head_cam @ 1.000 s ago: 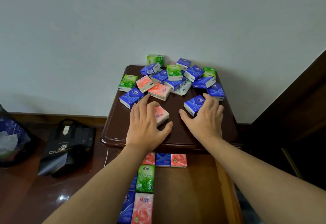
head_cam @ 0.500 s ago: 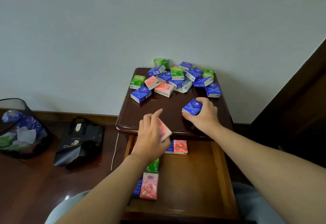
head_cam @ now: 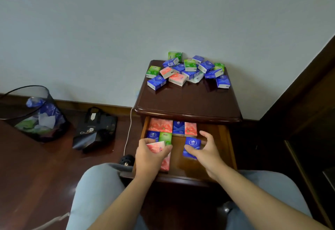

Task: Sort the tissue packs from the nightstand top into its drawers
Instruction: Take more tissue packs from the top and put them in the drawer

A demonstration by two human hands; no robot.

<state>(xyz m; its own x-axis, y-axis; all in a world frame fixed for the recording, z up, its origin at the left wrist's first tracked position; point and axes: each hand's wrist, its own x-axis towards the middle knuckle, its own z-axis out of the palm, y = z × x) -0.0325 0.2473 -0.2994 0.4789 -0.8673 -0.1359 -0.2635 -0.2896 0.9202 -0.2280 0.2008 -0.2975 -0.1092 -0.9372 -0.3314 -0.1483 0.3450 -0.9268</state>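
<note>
A: Tissue packs [head_cam: 188, 70] mostly piled at back of nightstand worktop [head_cam: 188, 99], rest in open drawer [head_cam: 222, 144]. Labels?

B: Too blurry. Left hand [head_cam: 148, 157] grips pink pack [head_cam: 155, 147], right hand [head_cam: 208, 151] blue pack [head_cam: 192, 145], over drawer. Black bag [head_cam: 94, 130] reads "Cha…".

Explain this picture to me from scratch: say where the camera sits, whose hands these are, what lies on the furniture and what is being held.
There is no machine here. The camera is worn on a person's head and looks down, so the two bare arms reaching up from the bottom are that person's own. In front stands a dark wooden nightstand with a heap of small tissue packs, blue, green and pink, at the back of its top. Its top drawer is pulled open, with packs already laid in rows on the left. The left hand holds a pink pack and the right hand a blue pack, both over the drawer. On the floor to the left are a mesh bin and a black bag.
</note>
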